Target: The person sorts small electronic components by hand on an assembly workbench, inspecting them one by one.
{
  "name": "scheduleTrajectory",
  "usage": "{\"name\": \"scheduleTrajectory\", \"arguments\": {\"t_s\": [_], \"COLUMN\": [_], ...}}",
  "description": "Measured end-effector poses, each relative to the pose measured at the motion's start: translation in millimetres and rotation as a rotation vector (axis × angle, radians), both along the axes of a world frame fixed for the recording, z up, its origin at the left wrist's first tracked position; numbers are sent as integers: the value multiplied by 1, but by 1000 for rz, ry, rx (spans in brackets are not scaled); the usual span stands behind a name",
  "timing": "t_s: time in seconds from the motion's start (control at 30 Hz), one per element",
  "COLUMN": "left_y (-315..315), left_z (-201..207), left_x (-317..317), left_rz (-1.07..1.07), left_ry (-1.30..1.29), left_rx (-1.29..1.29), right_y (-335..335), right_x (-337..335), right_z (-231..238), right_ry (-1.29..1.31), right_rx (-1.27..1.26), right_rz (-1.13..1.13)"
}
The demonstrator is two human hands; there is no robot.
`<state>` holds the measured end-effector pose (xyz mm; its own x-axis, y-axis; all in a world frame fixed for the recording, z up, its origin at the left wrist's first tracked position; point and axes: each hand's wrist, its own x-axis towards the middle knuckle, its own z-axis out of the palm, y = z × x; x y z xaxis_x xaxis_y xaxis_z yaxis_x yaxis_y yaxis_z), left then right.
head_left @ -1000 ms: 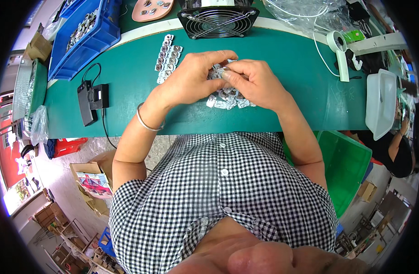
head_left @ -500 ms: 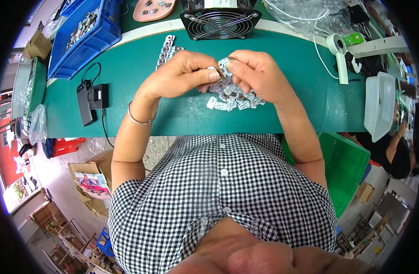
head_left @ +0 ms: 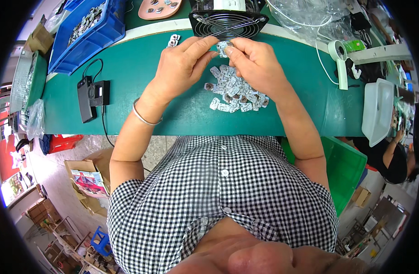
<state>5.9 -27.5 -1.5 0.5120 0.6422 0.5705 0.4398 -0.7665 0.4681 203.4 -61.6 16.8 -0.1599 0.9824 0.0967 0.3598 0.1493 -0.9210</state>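
Above the green table, my right hand [head_left: 259,66] pinches a small white circuit board [head_left: 222,48] with dark marks between thumb and forefinger. My left hand [head_left: 184,64] is at the board's left edge, its thumb and forefinger apart with nothing visible between them; whether they touch the board I cannot tell. Below my hands lies a loose pile of similar small white boards [head_left: 234,84], some with round brown parts. Beyond my left hand, a short row of boards with round parts [head_left: 173,40] shows, partly hidden by that hand.
A black fan [head_left: 228,25] stands at the back, near a pink tray [head_left: 150,13] of small parts. Blue bins [head_left: 58,64] are at the left, by a black device with a cable [head_left: 93,96]. A white handheld fan [head_left: 341,68] and translucent tub [head_left: 377,112] are at the right.
Both hands have moved up and away from the pile, toward the black fan. My left fingers have spread from their pinch. More of the pile shows now, and less of the row.
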Motion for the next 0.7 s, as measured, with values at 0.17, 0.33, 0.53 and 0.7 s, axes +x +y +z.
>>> {"name": "scheduleTrajectory", "arguments": {"t_s": [0.17, 0.33, 0.53, 0.7], "left_y": [2, 12, 13, -2], "left_z": [-3, -12, -7, 0], "left_x": [-1, -2, 6, 11], "left_rz": [31, 86, 184, 217], "left_ry": [20, -1, -203, -236], "left_rx": [140, 223, -9, -77], "right_y": [4, 14, 27, 31], "right_x": [-5, -12, -17, -11], "right_z": [-1, -4, -12, -19], "right_ry": [16, -3, -29, 125], "right_rx": [-5, 29, 141, 14], "right_rz": [2, -16, -96, -46]}}
